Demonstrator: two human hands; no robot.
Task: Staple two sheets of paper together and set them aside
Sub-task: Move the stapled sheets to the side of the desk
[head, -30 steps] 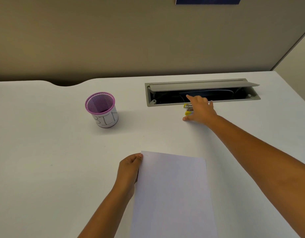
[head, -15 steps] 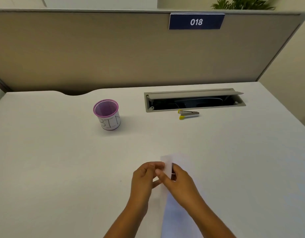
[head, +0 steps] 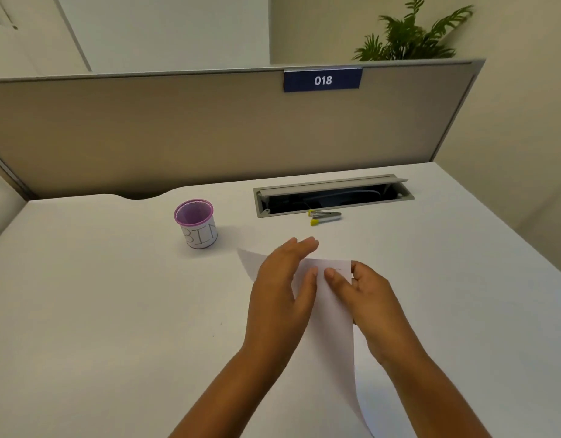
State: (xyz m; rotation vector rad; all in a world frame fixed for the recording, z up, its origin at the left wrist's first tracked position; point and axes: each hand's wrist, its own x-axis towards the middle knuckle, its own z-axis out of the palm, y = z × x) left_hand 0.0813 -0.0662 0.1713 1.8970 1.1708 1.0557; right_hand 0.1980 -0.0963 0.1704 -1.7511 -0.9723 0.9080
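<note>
While both hands work the paper (head: 334, 308) near the middle of the white surface (head: 99, 311), the step in hand looks like squaring or separating the two sheets before any stapling. The right hand (head: 366, 298) pinches the far right corner of the paper between thumb and fingers, lifting that end so the sheet curves up off the surface. The left hand (head: 284, 286) is spread, fingers extended and loosely together, its thumb meeting the paper's face just beside the right thumb; a second corner of paper pokes out to the left beneath it. Whether that is a separate sheet or a fold of the same one cannot be told.

The stapler (head: 325, 216), small and metal with yellow ends, lies untouched well beyond the hands, just in front of the open cable tray (head: 334, 196). A purple-rimmed cup (head: 197, 224) marked BIN stands to the left, apart from everything.

By my judgement, the next move calls for aligning the sheets' edges, pinning them flat with one hand, then reaching forward with the other for the stapler and bringing it to a corner.
</note>
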